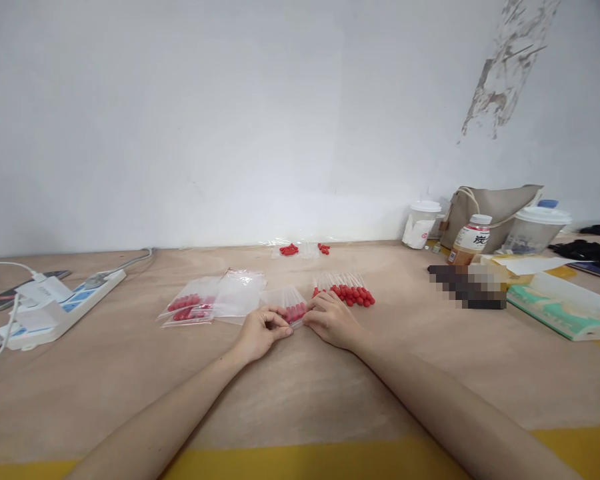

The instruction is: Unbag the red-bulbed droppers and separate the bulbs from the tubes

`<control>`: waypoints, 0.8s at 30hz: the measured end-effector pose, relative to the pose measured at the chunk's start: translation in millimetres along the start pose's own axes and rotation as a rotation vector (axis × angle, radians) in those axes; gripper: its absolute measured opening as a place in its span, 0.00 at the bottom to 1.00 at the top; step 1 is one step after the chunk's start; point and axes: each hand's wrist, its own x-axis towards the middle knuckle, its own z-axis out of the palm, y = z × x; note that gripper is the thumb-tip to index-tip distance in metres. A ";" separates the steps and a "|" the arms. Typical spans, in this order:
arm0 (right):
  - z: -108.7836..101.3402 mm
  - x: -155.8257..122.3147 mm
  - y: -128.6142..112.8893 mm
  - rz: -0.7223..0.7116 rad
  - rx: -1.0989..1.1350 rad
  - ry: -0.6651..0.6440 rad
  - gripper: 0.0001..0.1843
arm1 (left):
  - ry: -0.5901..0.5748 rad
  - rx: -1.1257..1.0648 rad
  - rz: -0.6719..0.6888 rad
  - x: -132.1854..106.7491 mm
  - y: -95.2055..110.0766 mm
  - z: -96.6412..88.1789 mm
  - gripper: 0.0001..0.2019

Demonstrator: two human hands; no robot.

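Observation:
My left hand [261,331] and my right hand [331,319] both pinch the near edge of a small clear plastic bag [289,301] with red-bulbed droppers inside. The bag lies flat on the brown table [300,393] between the two hands. Just right of it lies a loose row of droppers with red bulbs [347,291]. To the left lie filled clear bags [193,308] and an empty-looking clear bag [240,293]. At the back, by the wall, a further small heap of red-tipped pieces [303,250] sits in clear plastic.
A white power strip with plugged chargers [55,307] and a phone [20,288] lie at the left. On the right stand a drink bottle [471,239], lidded cups [535,228], a beige bag [490,207], and a green and white box [560,307].

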 end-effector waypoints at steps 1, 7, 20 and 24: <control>0.2 -0.2 0.1 -0.004 -0.003 0.010 0.08 | 0.004 -0.017 -0.009 0.0 0.0 -0.1 0.06; 1.8 0.0 -0.4 -0.016 -0.080 0.041 0.09 | 0.023 -0.060 -0.030 -0.7 2.4 -1.6 0.07; 6.1 3.7 -4.5 -0.057 -0.006 0.078 0.10 | 0.005 0.128 0.218 -3.0 18.8 12.6 0.10; 12.0 1.9 -0.3 0.013 0.050 0.087 0.09 | 0.008 0.110 0.209 -1.9 15.7 10.6 0.10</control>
